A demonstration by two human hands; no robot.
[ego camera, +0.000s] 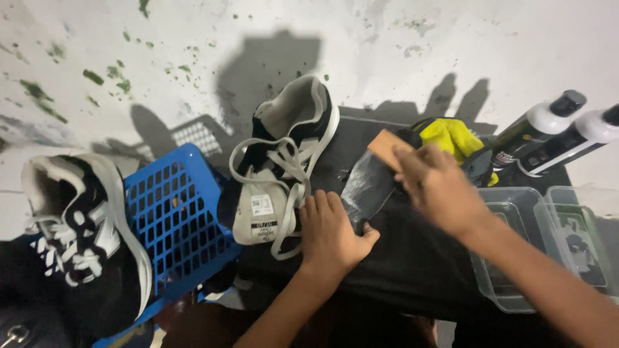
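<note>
- our left hand (332, 235) presses flat, fingers spread, pinning the dark insole (366, 190) so it won't slide.
- at two o'clock, our right hand (438, 187) grips a wooden brush (385, 148), fingers closed, scrubbing.
- shoe (284, 161) waits at ten o'clock.

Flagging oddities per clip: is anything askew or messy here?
Yes. The black-and-white sneaker lies tipped with its tongue pulled out and laces loose, and the blue basket sits tilted against it. The wall has peeling green flecks.

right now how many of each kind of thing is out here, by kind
shoes: 2
bottles: 2
clear tubs: 2
blue basket: 1
yellow cloth: 1
brush: 1, under right hand
insole: 1, by left hand
total: 10
</note>
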